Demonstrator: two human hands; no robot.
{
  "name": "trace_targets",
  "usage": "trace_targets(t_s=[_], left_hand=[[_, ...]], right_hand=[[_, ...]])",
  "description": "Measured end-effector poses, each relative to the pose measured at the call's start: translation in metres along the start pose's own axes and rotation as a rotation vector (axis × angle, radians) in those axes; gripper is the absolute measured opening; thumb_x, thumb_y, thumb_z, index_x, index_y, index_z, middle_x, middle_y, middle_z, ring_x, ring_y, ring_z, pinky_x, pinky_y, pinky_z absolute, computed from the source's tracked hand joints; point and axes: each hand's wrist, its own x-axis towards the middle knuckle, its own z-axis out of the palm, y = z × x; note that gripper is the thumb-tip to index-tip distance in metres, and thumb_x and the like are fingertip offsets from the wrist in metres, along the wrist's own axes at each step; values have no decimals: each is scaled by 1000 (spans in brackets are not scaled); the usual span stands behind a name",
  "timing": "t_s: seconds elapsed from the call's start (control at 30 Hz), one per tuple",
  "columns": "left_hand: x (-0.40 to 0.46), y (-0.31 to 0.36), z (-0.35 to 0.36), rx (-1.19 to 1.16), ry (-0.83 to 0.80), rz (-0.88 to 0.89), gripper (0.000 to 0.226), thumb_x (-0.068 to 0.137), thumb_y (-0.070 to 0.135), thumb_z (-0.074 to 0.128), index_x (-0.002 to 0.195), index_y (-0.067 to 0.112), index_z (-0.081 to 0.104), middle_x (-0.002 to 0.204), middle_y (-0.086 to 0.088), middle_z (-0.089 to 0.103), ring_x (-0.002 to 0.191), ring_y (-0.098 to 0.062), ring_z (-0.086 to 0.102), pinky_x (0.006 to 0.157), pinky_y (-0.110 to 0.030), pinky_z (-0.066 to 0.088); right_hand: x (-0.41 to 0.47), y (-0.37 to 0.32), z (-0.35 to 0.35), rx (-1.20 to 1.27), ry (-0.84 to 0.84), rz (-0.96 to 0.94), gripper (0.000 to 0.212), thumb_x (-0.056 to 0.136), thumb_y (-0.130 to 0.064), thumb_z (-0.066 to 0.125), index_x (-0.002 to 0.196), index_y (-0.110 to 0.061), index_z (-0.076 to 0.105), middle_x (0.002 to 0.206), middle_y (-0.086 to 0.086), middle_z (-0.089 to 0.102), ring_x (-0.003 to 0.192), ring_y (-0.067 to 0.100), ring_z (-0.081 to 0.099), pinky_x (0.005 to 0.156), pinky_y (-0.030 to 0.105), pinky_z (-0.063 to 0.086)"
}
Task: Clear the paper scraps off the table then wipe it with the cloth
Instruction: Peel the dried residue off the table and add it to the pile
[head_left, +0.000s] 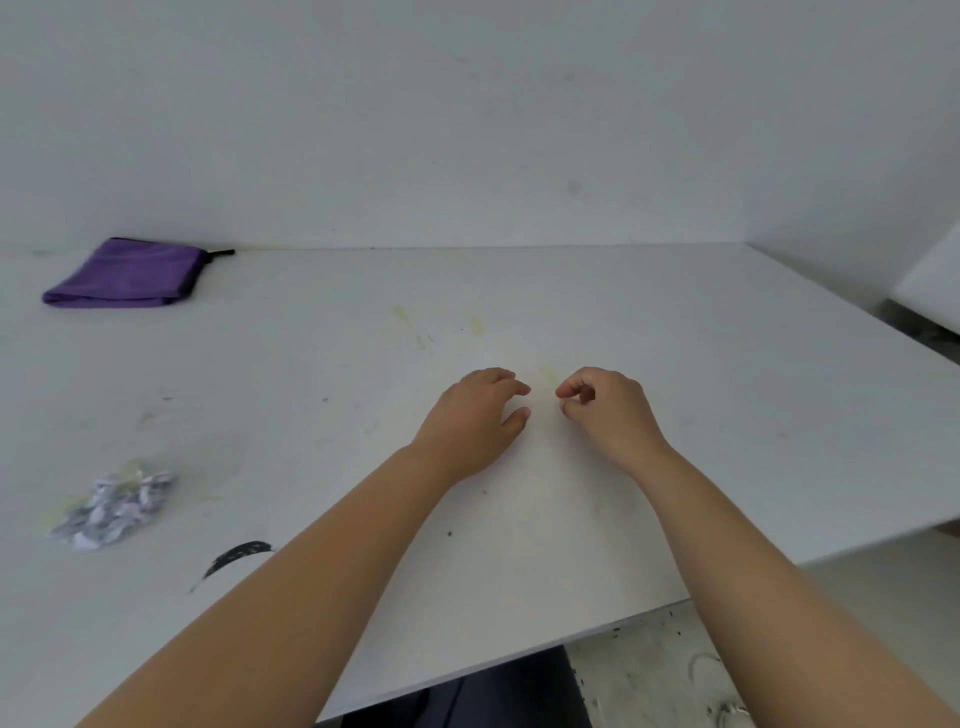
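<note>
A folded purple cloth (130, 273) lies at the back left of the white table (727, 364), against the wall. A heap of crumpled paper scraps (114, 509), white and grey, sits near the table's left front. Both my hands hover over the middle of the table, far right of the heap. My left hand (478, 415) has its fingers loosely curved, thumb apart, holding nothing. Close beside it, my right hand (608, 410) has its fingers curled in toward the thumb, and no scrap is visible in it.
Faint yellowish stains (415, 322) mark the tabletop beyond my hands. A black smear (236, 556) sits near the front edge by my left forearm. The table's front edge runs diagonally at the lower right, with speckled floor (649, 670) below. A white wall rises behind.
</note>
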Motion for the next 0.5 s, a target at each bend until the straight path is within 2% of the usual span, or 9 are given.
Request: trace_targets(t_s=[0.13, 0.23, 0.33, 0.5], left_hand=[[22, 5, 11, 135, -92, -41, 48, 99, 40, 34, 142, 19, 38, 154, -1, 27, 143, -17, 21, 116, -34, 17], [29, 4, 17, 210, -159, -68, 53, 100, 41, 27, 148, 18, 25, 157, -2, 17, 146, -18, 10, 119, -37, 8], [31, 4, 19, 234, -187, -88, 56, 100, 41, 23, 150, 19, 15, 159, -1, 9, 147, -16, 4, 120, -37, 3], [32, 3, 17, 249, -199, -93, 56, 99, 43, 23, 150, 21, 15, 159, 2, 10, 146, -14, 5, 120, -35, 5]], right_hand=[[23, 13, -2, -107, -33, -65, 27, 90, -9, 52, 113, -11, 66, 118, 3, 64, 113, 19, 56, 94, 26, 42], [43, 17, 6, -235, -65, -144, 32, 93, -13, 48, 123, -14, 61, 127, 4, 60, 119, 22, 52, 102, 34, 39], [58, 19, 11, -384, -56, -196, 35, 96, -15, 40, 125, -21, 59, 127, 2, 56, 117, 24, 47, 94, 34, 30], [71, 17, 14, -494, -9, -249, 31, 92, -11, 42, 95, -25, 69, 105, -3, 59, 102, 18, 48, 75, 32, 12]])
